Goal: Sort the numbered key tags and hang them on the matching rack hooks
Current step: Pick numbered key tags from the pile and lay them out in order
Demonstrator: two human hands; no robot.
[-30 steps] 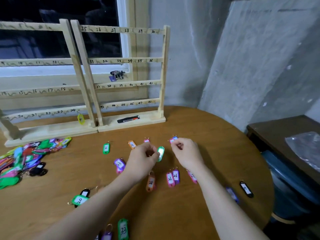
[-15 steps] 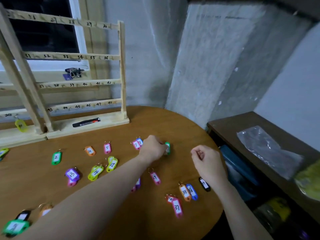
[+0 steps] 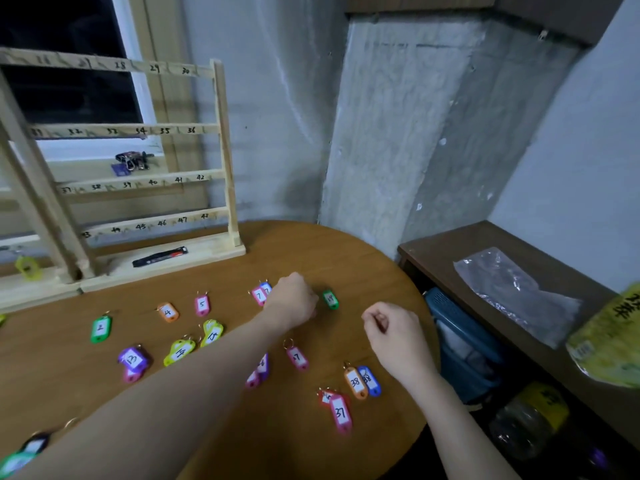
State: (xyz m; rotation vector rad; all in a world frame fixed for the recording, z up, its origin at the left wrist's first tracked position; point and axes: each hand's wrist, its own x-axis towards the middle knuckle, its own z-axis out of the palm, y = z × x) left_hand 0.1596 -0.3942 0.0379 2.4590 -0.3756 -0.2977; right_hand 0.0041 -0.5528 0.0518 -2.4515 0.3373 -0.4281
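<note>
Numbered key tags lie spread on the round wooden table (image 3: 363,258): green 2 (image 3: 101,329), orange 4 (image 3: 168,311), pink 5 (image 3: 202,304), a pink and blue pair marked 7 (image 3: 259,294), pink 37 (image 3: 341,414), orange 38 (image 3: 355,382). My left hand (image 3: 292,299) rests curled on the table. A dark green tag (image 3: 330,299) lies just right of its knuckles, a small gap between them. My right hand (image 3: 394,336) hovers further right, fingers closed, nothing visible in it. The wooden rack (image 3: 223,150) with numbered rails stands at the back left.
A black marker (image 3: 160,256) lies on the rack's base, and a yellow tag (image 3: 27,268) hangs at far left. Right of the table edge stands a dark side shelf (image 3: 485,244) with a plastic bag (image 3: 512,292) and a yellow packet (image 3: 613,341). A blue bin (image 3: 460,341) sits below.
My view has swung right. My left hand carried the green tag rightward and set it on the table. My right hand left the pink and blue tags down and drew away to the right.
</note>
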